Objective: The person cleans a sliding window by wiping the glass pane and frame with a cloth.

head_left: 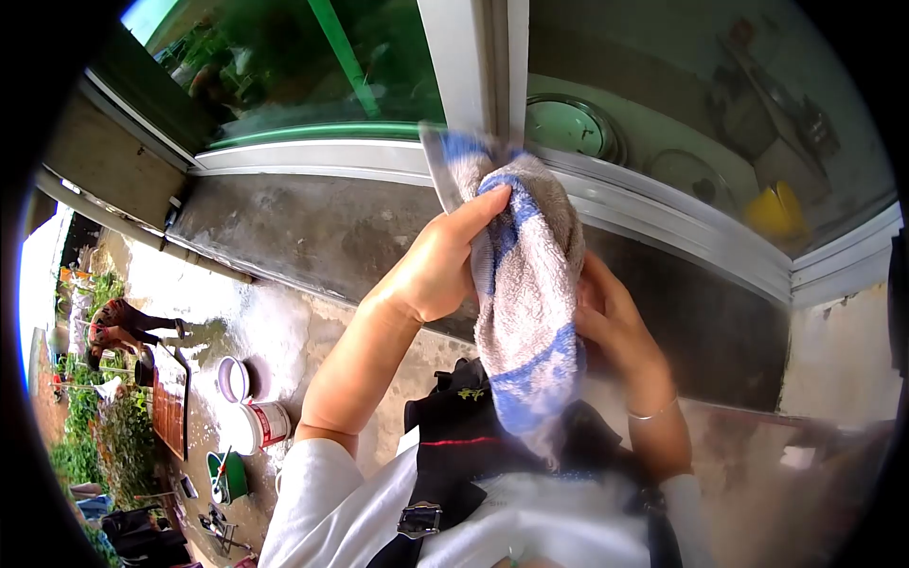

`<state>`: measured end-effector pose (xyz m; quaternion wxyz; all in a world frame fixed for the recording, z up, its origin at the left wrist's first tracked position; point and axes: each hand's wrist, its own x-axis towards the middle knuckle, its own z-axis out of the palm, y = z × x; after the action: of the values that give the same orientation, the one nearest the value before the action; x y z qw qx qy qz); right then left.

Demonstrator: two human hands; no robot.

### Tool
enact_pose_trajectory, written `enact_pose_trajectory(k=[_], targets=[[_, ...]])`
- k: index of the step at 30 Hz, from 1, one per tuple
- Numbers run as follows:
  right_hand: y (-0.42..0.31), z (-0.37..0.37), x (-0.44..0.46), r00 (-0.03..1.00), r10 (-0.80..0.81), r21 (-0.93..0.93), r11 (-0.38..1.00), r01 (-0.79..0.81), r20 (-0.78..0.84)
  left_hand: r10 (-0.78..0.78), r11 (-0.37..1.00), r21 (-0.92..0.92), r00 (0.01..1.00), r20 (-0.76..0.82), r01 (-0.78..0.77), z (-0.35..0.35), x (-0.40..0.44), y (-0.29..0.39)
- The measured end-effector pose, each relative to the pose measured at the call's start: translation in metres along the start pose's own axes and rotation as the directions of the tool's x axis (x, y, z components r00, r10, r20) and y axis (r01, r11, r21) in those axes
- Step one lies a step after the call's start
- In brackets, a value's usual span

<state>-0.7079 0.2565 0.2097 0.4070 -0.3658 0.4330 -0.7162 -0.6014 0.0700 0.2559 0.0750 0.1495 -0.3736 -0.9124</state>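
A white and blue terry towel [530, 275] hangs bunched between my two hands in front of my chest. My left hand [445, 260] is closed on its left side, with the thumb pressed on top of the cloth. On the right side, my right hand [615, 317] holds the cloth's edge, its fingertips partly hidden behind the towel. The towel's upper corner reaches up over the white window frame [483, 76], and its lower end is blurred near my dark apron [454, 426].
A dark window ledge [303, 218] runs below the glass panes. Behind the right pane are a round lid [568, 125] and a yellow object [776, 210]. At lower left are a white bucket [258, 428], a green bucket [227, 476], and another person [118, 327] bending in the wet yard.
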Motion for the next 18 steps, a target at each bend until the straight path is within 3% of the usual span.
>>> enact_pose_trajectory(k=[2,4,6,8,12,14,15,16,18], targets=[[0.003,-0.009,0.0,0.986,0.161,-0.016,0.987,-0.162,-0.047,0.208,0.894,0.399,0.977,0.039,-0.206,-0.006,-0.005,-0.001],[0.014,-0.018,0.005,0.977,0.101,0.048,0.994,-0.093,-0.19,0.161,0.86,0.488,0.987,0.011,-0.146,-0.007,-0.01,0.011],[0.006,-0.028,0.004,0.978,0.066,0.24,0.971,-0.016,-0.2,0.077,0.758,0.651,0.995,-0.059,-0.02,-0.007,-0.016,0.024],[-0.002,-0.034,-0.001,0.96,0.105,0.434,0.901,0.019,-0.261,0.169,0.736,0.669,0.985,-0.028,-0.107,-0.022,-0.016,0.02],[-0.012,-0.042,0.0,0.978,-0.072,0.52,0.838,0.167,-0.197,0.015,0.684,0.729,0.998,-0.064,0.036,-0.049,-0.01,0.031],[-0.019,-0.041,0.002,0.976,-0.188,0.627,0.748,0.217,-0.114,0.25,0.303,0.953,0.963,-0.102,0.022,-0.06,-0.003,0.029],[-0.023,-0.038,0.004,0.971,-0.19,0.621,0.747,0.237,-0.142,0.454,0.36,0.928,0.888,-0.08,-0.101,-0.066,-0.001,0.017],[-0.026,-0.032,0.007,0.97,-0.196,0.618,0.749,0.241,-0.141,0.562,0.25,0.918,0.818,0.121,-0.308,-0.06,0.001,0.013],[-0.031,-0.021,0.015,0.975,-0.194,0.63,0.746,0.216,-0.105,0.484,0.258,0.796,0.786,0.384,-0.548,-0.032,-0.004,0.002]])
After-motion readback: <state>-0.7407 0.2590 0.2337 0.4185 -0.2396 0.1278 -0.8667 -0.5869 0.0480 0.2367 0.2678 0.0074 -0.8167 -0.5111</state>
